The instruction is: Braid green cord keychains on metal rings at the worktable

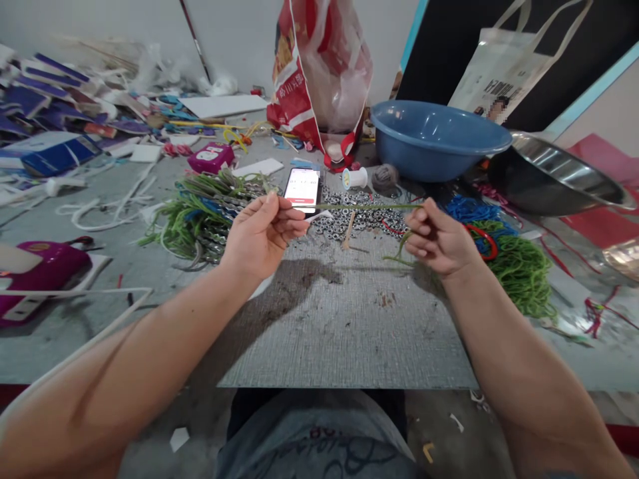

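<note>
A thin green cord is stretched level above the table between my two hands. My left hand pinches one end between thumb and fingers. My right hand grips the other part, and loose green ends hang below its fingers. Behind the cord, many small silver beads lie scattered around a lit phone. Left of my left hand rests a bundle of green cords with beaded lengths. To the right of my right hand is a pile of green cords, with blue cords behind it.
A blue basin and a metal bowl stand at the back right. Near them are a red bag and a white thread spool. Purple devices and heaped scraps occupy the left.
</note>
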Available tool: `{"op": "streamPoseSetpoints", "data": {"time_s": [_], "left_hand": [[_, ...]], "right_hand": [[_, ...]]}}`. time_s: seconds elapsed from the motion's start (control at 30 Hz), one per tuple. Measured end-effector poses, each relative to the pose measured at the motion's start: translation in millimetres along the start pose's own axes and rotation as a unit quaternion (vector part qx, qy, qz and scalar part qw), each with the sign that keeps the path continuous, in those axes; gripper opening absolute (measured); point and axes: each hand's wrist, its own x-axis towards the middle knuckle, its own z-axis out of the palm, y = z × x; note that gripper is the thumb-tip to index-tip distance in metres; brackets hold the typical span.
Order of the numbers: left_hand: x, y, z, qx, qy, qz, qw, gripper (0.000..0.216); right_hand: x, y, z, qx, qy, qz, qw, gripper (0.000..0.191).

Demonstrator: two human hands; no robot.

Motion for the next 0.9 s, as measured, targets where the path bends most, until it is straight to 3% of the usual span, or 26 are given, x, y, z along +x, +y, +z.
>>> {"op": "streamPoseSetpoints", "data": {"time_s": [0.17,0.23,0.33,0.4,0.47,0.53,0.57,0.6,0.67,0.77,0.9], "left_hand": [[4.0,-5.4,-7.6,0.086,-0.001,-0.007,0.996,0.027],[3.4,-10.1,-9.2,0.185,-0.025,-0.014,0.982,0.030],[-0.8,-14.7,-8.8,0.364,-0.088,-0.047,0.926,0.027],[-7.9,-14.1,-6.3,0.468,-0.132,-0.033,0.873,0.008],[-18.8,-11.4,-2.5,0.545,-0.136,0.044,0.826,0.037],[-30.9,-9.3,1.8,0.533,-0.127,0.127,0.827,0.062],[-36.4,-9.5,3.7,0.503,-0.141,0.147,0.840,0.064],[-40.9,-10.7,5.2,0.467,-0.170,0.144,0.856,0.062],[-46.4,-15.9,7.3,0.391,-0.266,0.068,0.878,0.056],[-47.7,-25.7,9.1,0.376,-0.346,-0.015,0.859,0.049],[-44.5,-28.4,11.7,0.477,-0.316,0.053,0.818,0.040]], "right_hand": [[-1.7,-14.5,-12.7,-0.077,0.083,-0.118,0.987,0.043],[-1.2,-12.9,-13.0,-0.107,0.088,-0.138,0.981,0.045],[-0.9,-2.9,-7.0,-0.110,0.060,-0.136,0.983,0.045],[-3.4,6.2,2.8,-0.129,0.022,-0.126,0.983,0.040],[-8.5,15.4,17.2,-0.213,-0.039,-0.118,0.969,0.035],[-14.8,24.1,33.4,-0.344,-0.091,-0.132,0.925,0.029],[-17.6,28.3,40.7,-0.396,-0.119,-0.135,0.900,0.027],[-19.9,32.2,47.0,-0.435,-0.145,-0.133,0.879,0.026],[-22.6,39.5,55.1,-0.464,-0.186,-0.150,0.853,0.025],[-22.5,46.4,57.2,-0.466,-0.191,-0.172,0.847,0.026],[-18.1,45.3,51.9,-0.471,-0.150,-0.157,0.855,0.025]]}}
